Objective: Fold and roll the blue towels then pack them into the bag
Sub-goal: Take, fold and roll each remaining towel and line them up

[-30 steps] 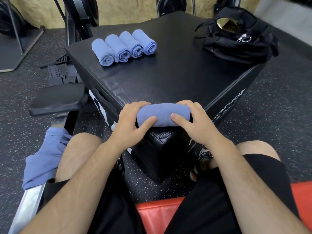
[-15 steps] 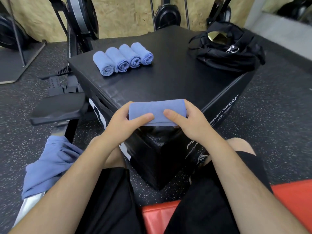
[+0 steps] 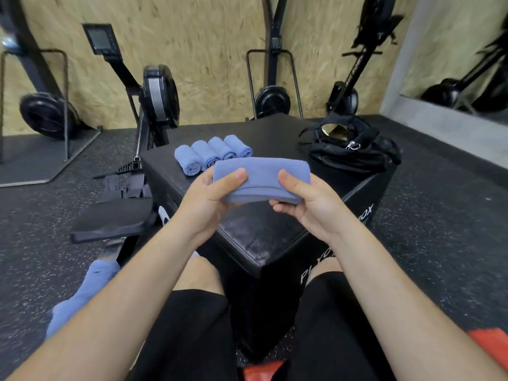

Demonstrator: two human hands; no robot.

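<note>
A rolled blue towel (image 3: 261,177) is held in the air above the near corner of the black box (image 3: 258,237). My left hand (image 3: 209,199) grips its left end, thumb on top and fingers beneath. My right hand (image 3: 305,202) grips its right end the same way. Several rolled blue towels (image 3: 206,155) lie side by side at the box's far left. The black bag (image 3: 354,152) sits open on the far right of the box. More loose blue towels (image 3: 85,295) hang at the lower left beside my leg.
A rowing machine's seat and rail (image 3: 110,224) stand close on the left of the box. More rowing machines (image 3: 272,97) stand against the wooden wall behind. Rubber flooring (image 3: 439,229) surrounds the box. A red cushion (image 3: 492,345) is under me.
Both hands have lifted the rolled towel off the box's near corner and carried it up and forward. The view has tilted upward.
</note>
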